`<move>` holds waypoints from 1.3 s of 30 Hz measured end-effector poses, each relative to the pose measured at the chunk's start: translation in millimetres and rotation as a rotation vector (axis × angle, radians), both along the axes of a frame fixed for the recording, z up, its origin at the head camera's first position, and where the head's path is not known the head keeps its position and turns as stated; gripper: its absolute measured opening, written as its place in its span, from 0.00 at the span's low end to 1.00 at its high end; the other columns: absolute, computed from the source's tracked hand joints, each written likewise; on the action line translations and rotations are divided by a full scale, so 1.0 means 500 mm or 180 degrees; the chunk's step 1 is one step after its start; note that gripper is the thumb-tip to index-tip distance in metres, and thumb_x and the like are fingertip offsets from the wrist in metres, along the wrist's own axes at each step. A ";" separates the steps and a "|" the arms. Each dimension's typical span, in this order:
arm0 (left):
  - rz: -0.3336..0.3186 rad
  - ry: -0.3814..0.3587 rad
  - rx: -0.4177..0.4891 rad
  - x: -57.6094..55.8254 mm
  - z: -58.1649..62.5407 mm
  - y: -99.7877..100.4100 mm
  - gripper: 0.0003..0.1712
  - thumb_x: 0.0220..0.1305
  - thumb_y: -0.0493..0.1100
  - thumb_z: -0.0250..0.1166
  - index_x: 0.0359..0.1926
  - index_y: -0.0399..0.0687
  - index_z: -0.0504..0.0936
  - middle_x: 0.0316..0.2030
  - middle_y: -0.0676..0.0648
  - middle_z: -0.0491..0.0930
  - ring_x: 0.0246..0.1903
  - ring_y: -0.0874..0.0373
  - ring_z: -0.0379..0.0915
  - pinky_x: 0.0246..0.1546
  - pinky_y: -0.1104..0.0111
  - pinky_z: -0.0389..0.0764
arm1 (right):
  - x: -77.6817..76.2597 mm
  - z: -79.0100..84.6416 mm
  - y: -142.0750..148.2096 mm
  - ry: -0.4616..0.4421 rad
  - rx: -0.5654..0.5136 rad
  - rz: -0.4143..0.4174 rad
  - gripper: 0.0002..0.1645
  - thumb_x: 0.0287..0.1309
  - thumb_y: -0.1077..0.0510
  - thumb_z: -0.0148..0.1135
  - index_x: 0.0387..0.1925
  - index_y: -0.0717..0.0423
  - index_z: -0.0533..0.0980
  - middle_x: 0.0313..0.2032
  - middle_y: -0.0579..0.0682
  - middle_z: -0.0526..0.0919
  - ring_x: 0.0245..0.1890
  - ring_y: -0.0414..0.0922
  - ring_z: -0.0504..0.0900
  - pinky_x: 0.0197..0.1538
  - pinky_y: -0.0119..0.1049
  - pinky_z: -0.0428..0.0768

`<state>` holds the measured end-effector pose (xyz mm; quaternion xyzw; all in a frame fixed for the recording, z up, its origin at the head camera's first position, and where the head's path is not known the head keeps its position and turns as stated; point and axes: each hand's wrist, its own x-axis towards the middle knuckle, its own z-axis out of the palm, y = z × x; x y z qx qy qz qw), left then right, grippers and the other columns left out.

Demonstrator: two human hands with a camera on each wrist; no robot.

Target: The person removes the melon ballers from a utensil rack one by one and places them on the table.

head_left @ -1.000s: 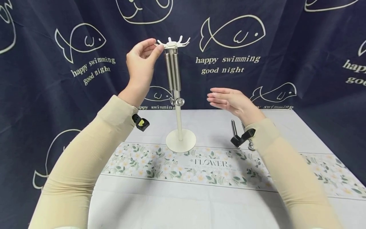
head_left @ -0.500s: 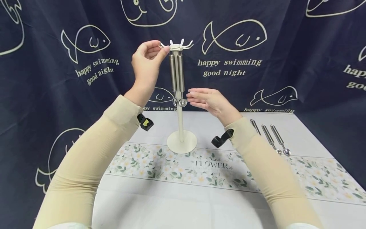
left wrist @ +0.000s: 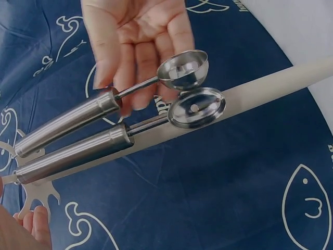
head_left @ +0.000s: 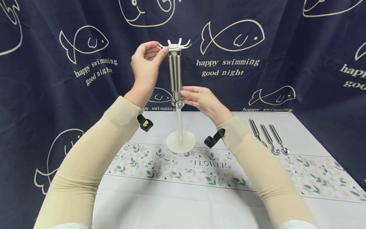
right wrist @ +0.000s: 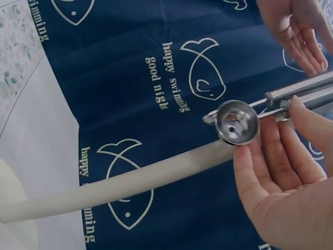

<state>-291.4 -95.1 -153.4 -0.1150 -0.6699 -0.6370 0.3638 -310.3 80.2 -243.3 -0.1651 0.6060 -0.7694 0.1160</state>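
A white hook rack [head_left: 179,127] stands upright on its round base, with a crown of upturned hooks on top. Several steel melon ballers hang from it; the front melon baller [right wrist: 238,123] has its cup facing the right wrist camera. My left hand [head_left: 145,65] pinches a hook at the crown's left side between thumb and fingers. Lower down, my right hand [head_left: 204,101] has come to the hanging melon ballers; its thumb lies against the lower end of a handle and its fingers reach behind the neck. The back of the crown is partly hidden.
Three steel melon ballers [head_left: 270,136] lie side by side on the white table at the right. A flower-print strip [head_left: 211,171] runs across the tabletop. Behind hangs a dark blue cloth [head_left: 228,79] with fish drawings.
My right hand has moved left from above the table to the hanging melon ballers and now touches one. The left hand stays at the hook. The lying melon ballers have come into view.
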 end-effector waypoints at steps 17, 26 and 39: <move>0.0025 -0.0010 -0.0070 0.002 -0.003 0.000 0.23 0.53 0.43 0.75 0.49 0.39 0.80 0.39 0.49 0.81 0.40 0.59 0.80 0.48 0.75 0.80 | 0.018 0.021 -0.025 0.0025 -0.0352 -0.0033 0.12 0.61 0.72 0.58 0.47 0.65 0.78 0.32 0.50 0.86 0.34 0.43 0.86 0.49 0.37 0.84; 0.0056 -0.0030 -0.0080 0.002 -0.004 -0.002 0.23 0.53 0.43 0.75 0.49 0.39 0.80 0.39 0.49 0.81 0.41 0.59 0.81 0.47 0.75 0.80 | 0.022 0.018 -0.030 0.0068 -0.0484 0.0073 0.12 0.61 0.73 0.58 0.44 0.60 0.78 0.32 0.48 0.86 0.34 0.42 0.85 0.47 0.33 0.84; 0.0117 -0.0046 -0.0126 0.005 -0.002 -0.001 0.23 0.53 0.44 0.75 0.49 0.40 0.81 0.38 0.50 0.81 0.41 0.60 0.80 0.48 0.75 0.79 | 0.031 0.025 -0.024 0.0296 -0.0616 0.0020 0.14 0.61 0.74 0.57 0.48 0.64 0.77 0.34 0.49 0.85 0.33 0.43 0.86 0.47 0.37 0.84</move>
